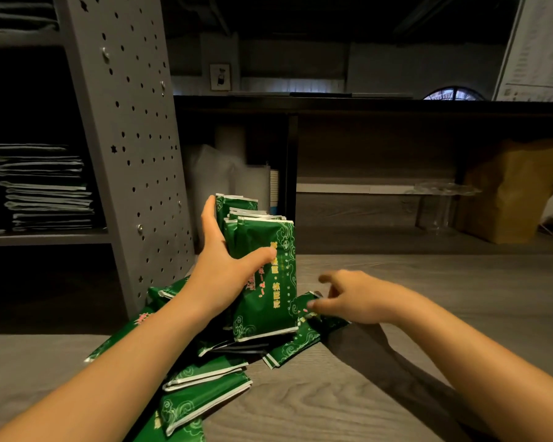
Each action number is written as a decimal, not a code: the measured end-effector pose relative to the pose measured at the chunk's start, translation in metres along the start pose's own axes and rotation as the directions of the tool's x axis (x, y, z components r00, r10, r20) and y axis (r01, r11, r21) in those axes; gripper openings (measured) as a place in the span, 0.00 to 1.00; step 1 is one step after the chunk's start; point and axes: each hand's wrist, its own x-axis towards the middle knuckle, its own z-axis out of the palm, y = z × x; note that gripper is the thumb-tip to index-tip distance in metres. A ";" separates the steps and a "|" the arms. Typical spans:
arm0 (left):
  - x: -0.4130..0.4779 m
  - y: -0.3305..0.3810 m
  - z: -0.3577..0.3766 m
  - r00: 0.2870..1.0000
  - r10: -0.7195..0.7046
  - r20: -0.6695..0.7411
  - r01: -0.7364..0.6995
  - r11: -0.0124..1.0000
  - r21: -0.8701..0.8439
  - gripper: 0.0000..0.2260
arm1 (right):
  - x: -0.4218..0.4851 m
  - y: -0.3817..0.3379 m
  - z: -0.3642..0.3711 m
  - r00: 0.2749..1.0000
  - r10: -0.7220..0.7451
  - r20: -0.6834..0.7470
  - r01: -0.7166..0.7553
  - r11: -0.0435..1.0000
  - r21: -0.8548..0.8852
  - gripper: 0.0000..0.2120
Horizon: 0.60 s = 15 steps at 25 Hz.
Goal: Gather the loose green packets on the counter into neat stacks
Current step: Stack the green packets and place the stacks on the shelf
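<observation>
1. Currently gripping upright bundle of green packets (268, 282) in left hand (224, 266), thumb across front, over loose packets (205, 393) on counter (428, 314).
2. Holding right hand (358, 298) loosely spread at single packet (300, 306) beside bundle; contact unclear, blurred.
3. Also seen: dark stack (45, 193) on left shelf (45, 236).

Glossy foil-like green packets (262, 282), matt grey wood-grain counter (428, 298), matt perforated metal panel (131, 138), crinkled brown paper bag (508, 189)

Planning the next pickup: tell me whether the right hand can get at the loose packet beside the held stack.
Probably yes. The right hand reaches open right at that packet, with nothing between them. The left hand grips the stack beside it, clear of the way.
</observation>
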 end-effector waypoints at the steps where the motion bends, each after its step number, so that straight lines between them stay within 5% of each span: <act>1: 0.000 0.000 0.000 1.000 -0.001 0.000 0.001 1.000 -0.001 0.46 | -0.001 -0.003 0.003 0.999 0.028 0.038 -0.027 1.000 -0.015 0.34; 8: 0.002 -0.002 -0.002 1.000 -0.016 0.007 0.016 0.999 -0.046 0.45 | 0.000 -0.003 0.003 0.999 0.041 0.035 -0.049 0.959 0.280 0.13; 12: 0.003 -0.005 -0.003 1.000 -0.021 0.001 0.021 0.998 -0.064 0.45 | -0.003 -0.004 0.002 0.996 0.074 0.049 -0.080 0.987 0.141 0.33; 15: 0.004 -0.006 -0.003 1.000 -0.019 0.004 0.019 0.997 -0.075 0.44 | 0.001 -0.005 0.003 0.997 0.067 0.039 -0.073 0.982 0.175 0.26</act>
